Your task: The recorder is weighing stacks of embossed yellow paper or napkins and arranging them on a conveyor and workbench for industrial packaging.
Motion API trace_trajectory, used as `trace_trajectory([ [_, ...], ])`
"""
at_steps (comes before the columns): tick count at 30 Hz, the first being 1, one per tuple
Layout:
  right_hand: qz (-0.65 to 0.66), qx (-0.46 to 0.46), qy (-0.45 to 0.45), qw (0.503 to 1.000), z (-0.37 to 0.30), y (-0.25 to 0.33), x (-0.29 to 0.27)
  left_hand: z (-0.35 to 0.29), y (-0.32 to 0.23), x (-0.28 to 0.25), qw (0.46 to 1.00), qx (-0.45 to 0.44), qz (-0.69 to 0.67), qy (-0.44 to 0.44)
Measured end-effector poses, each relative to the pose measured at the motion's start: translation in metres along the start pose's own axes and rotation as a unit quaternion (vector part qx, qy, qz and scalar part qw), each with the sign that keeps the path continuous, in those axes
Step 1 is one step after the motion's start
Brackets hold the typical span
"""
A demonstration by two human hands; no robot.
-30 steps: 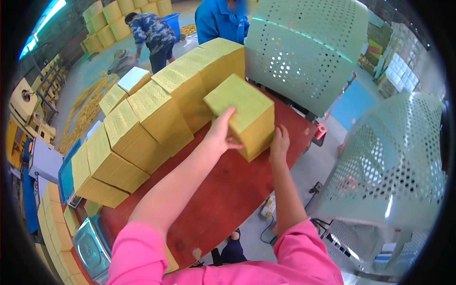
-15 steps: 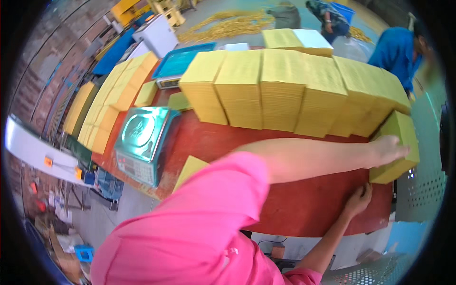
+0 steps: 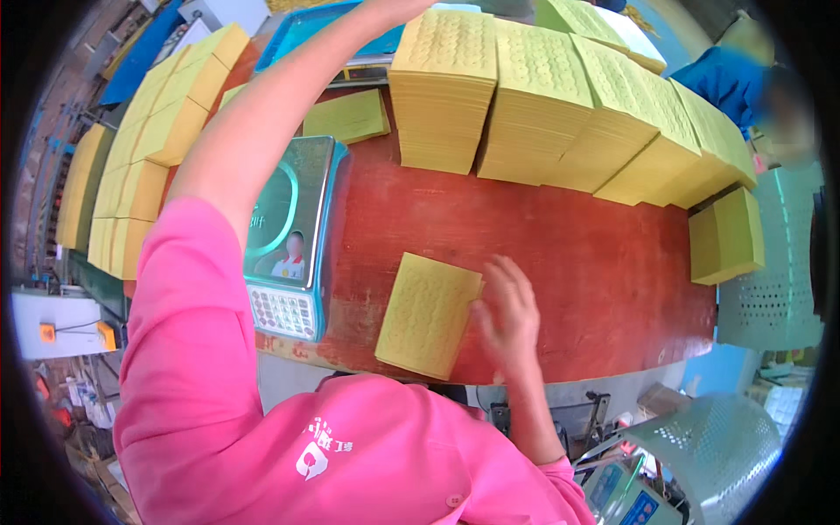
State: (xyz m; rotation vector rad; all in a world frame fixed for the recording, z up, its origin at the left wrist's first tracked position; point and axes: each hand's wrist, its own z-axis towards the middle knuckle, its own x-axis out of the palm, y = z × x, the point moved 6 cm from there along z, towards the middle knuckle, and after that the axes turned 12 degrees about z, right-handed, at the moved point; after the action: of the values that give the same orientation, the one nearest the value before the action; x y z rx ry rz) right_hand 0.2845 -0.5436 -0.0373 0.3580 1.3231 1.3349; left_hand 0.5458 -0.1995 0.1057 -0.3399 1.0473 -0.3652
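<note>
A thin stack of yellow embossed paper sheets (image 3: 429, 317) lies flat near the front edge of the red table. Beside its right edge is my right hand (image 3: 510, 308), fingers stretched out and holding nothing; the thumb is very near the stack's edge, and I cannot tell if they touch. My left arm stretches up across the scale to the far side. Cut by the top of the picture, my left hand (image 3: 404, 7) is over the tall yellow paper stacks (image 3: 444, 105) and the blue tray scale; its fingers are hidden.
Left of the thin stack stands a blue-green digital scale (image 3: 293, 227). Low yellow sheets (image 3: 346, 116) lie behind it, near a second scale with a blue tray (image 3: 302, 35). More paper blocks (image 3: 162, 131) line the left; another (image 3: 726, 236) stands far right. A person in blue (image 3: 722, 83) bends beyond.
My left hand has swung from the paper block at the far right to the far side, upper left. My right hand has moved left to the thin stack. The view has shifted too.
</note>
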Motion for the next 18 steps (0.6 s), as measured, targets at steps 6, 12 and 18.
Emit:
trace_trajectory([
  [6, -0.104, -0.056, 0.168, 0.979, -0.007, 0.063, 0.12, 0.055, -0.02, 0.119, 0.971, 0.051, 0.109, 0.204],
  [12, -0.224, -0.029, 0.215, 0.95, -0.033, 0.021, 0.107, 0.042, 0.053, 0.136, 0.97, 0.037, 0.12, 0.208],
  [18, -0.275, -0.008, 0.225, 0.935, -0.026, -0.028, 0.015, -0.046, -0.024, 0.081, 0.938, 0.087, 0.2, 0.268],
])
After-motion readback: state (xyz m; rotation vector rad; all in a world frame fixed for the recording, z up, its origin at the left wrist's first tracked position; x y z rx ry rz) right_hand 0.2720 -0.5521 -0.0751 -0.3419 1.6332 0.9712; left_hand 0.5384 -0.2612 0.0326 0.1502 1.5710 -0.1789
